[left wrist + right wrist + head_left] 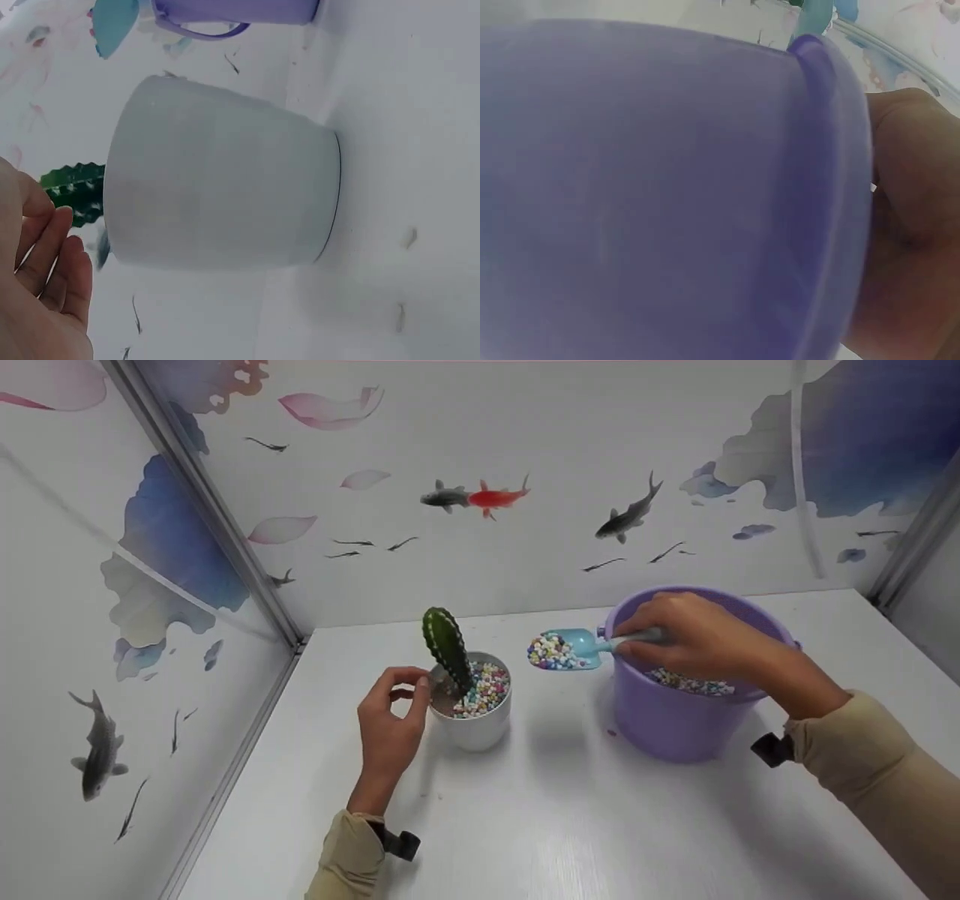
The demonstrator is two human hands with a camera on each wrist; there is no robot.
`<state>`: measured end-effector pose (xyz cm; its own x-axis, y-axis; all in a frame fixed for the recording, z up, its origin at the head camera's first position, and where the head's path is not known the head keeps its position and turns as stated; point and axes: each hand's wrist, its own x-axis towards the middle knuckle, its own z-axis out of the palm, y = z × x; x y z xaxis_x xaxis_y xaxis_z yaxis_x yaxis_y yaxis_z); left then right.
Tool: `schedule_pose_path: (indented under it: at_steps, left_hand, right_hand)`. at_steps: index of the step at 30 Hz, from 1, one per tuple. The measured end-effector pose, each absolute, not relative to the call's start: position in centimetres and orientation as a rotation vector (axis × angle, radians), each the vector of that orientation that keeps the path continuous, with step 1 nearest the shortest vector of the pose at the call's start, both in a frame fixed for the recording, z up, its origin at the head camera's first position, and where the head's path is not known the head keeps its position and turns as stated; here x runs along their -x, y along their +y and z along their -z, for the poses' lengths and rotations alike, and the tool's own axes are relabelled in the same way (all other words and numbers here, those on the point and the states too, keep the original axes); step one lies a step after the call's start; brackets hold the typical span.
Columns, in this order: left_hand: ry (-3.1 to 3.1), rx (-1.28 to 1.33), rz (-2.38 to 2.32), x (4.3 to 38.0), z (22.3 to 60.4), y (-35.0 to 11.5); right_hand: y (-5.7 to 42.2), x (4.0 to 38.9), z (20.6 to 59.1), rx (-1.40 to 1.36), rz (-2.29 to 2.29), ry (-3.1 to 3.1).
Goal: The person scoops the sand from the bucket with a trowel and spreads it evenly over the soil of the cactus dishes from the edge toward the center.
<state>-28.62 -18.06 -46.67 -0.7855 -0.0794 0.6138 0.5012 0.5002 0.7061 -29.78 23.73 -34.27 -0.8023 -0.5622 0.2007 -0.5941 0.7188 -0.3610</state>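
Note:
My right hand (686, 634) grips the grey handle of a small light-blue scoop (583, 641) over the left rim of a purple bucket (660, 727). Multicoloured pebbles (551, 651) fill the scoop's blade, held level between bucket and pot. My left hand (391, 724) is at the left rim of a white pot (476, 733), loosely curled, thumb and index fingertips close together. In the left wrist view its fingertips overlap the green cactus (79, 195) above the rim. The cactus leans left in the pot; coloured pebbles cover the right side around it, and a brown surface shows at left.
More pebbles (690, 682) lie inside the bucket. Pot and bucket stand on a white table (525, 825), with a few tiny bits scattered on it. White panels printed with fish and petals (480, 442) enclose the back and left side.

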Motion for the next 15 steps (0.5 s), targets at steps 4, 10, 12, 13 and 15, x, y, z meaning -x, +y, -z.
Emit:
schedule_pose_path:
  at_steps: [4, 10, 12, 13, 15]
  left_hand:
    - [-2.192, 0.302, 1.290, 29.6, 47.2, -18.2]
    - [-2.300, 0.316, 1.425, 30.6, 47.7, -17.9]
    - [-2.320, 0.322, 1.471, 31.0, 47.9, -17.9]
    - [-2.330, 0.321, 1.492, 31.3, 47.9, -17.9]
    - [-2.346, 0.317, 1.534, 31.6, 48.0, -18.0]
  right_hand:
    - [23.3, 30.1, 34.6, -0.973, -0.623, -2.831]
    - [22.8, 30.3, 34.8, -0.991, -0.591, -2.778]
    - [22.5, 30.4, 34.8, -0.999, -0.583, -2.760]
    - [22.4, 30.5, 34.8, -1.005, -0.580, -2.751]
    - [22.1, 30.5, 34.9, -1.010, -0.575, -2.737]
